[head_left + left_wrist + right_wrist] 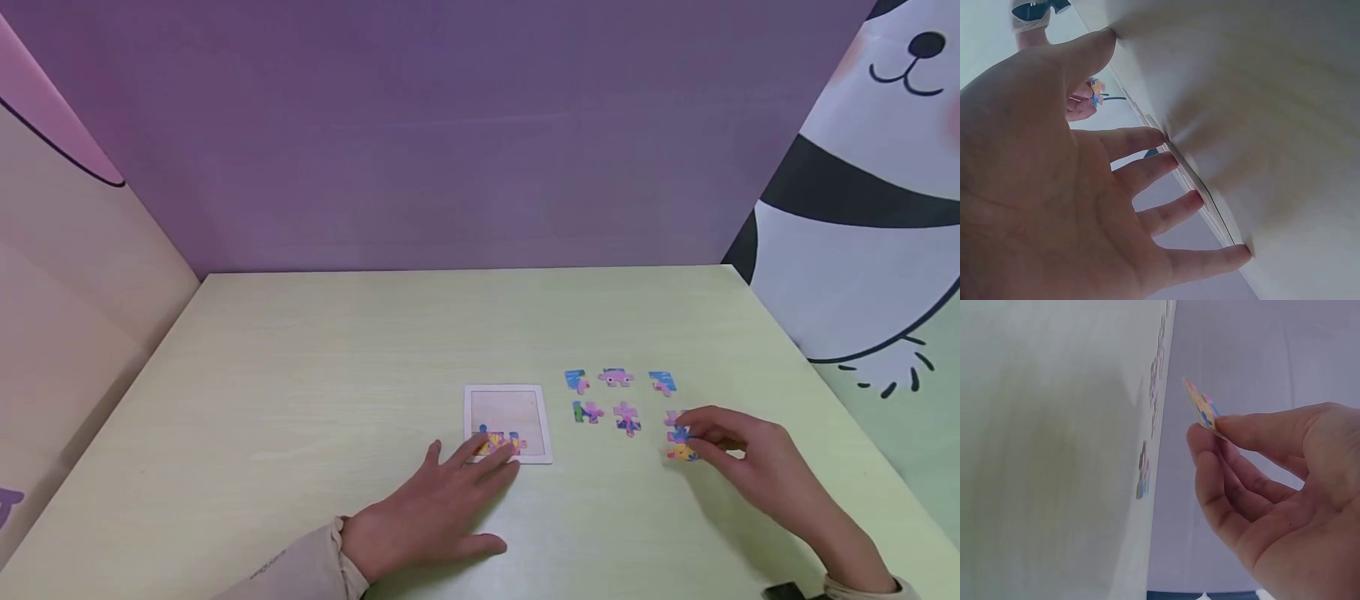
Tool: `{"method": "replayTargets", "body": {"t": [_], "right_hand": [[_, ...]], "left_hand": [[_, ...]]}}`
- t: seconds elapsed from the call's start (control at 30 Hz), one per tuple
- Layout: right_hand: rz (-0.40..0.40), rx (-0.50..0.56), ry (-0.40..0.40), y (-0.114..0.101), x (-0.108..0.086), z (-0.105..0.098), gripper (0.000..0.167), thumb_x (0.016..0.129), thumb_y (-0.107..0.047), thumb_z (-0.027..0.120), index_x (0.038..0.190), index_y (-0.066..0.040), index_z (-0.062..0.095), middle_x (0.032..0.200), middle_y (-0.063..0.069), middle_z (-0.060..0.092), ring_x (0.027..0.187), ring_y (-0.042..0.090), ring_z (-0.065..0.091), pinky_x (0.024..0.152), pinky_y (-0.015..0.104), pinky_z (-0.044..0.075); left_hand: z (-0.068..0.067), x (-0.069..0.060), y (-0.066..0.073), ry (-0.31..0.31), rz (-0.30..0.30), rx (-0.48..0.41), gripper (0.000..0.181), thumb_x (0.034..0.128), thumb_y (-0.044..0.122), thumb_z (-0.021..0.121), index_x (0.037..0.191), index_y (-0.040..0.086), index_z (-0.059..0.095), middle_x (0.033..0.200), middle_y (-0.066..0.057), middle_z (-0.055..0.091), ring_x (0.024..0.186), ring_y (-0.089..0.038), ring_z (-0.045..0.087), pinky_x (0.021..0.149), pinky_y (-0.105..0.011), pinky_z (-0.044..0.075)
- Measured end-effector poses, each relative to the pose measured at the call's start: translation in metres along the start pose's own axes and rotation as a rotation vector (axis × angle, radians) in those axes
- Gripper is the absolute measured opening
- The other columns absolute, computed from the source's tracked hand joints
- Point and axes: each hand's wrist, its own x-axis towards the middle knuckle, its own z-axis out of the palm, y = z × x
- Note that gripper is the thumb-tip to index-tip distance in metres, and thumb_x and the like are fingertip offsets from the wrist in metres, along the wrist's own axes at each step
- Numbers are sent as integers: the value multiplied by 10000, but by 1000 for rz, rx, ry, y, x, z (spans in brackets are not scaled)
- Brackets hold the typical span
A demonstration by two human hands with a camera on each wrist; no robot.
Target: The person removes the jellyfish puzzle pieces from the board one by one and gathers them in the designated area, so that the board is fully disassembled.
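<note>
My right hand (pixel 757 462) pinches a yellow jigsaw puzzle piece (pixel 1202 407) between thumb and fingertips, lifted above the table. Just behind it in the head view is a pink and blue puzzle piece (pixel 671 418), partly covered by the fingers. My left hand (pixel 442 508) lies spread with straight fingers over the lower left of a white puzzle frame (pixel 546 425). Along the frame's bottom edge sit joined puzzle pieces (pixel 495 442), partly hidden under those fingers. In the left wrist view, the fingertips (pixel 1194 200) touch the frame's edge and the table.
Between the frame and my right hand lie several loose pieces in two rows, among them a pink piece with eyes (pixel 616 377) and a blue corner piece (pixel 663 382). The pale table (pixel 337 358) meets a purple wall (pixel 465 150) at the back.
</note>
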Motion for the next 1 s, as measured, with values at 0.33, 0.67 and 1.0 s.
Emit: {"method": "replayTargets", "body": {"t": [0.33,0.67,1.0], "right_hand": [[182,-54,-180,11,-1,-8,218,930,8,782,1137,-60,770,955,19,781,755,-63,630,668,177,551],[234,-76,-289,16,-3,-9,231,915,39,766,1104,-94,768,997,19,778,771,-37,621,695,208,567],[198,-89,-274,18,-5,-4,209,889,-63,844,1081,-58,761,938,-38,730,751,-50,575,688,213,566]], "left_hand": [[2,0,0,6,-3,18,754,999,621,640,1602,209,456,1723,69,380,1580,-241,367,1056,-623,500],[2,0,0,14,-1,3,746,996,610,653,1589,203,456,1729,63,369,1582,-246,364,1045,-633,502],[3,0,0,18,-1,8,742,1001,610,644,1591,201,457,1729,60,371,1583,-250,365,1049,-636,500]]}}
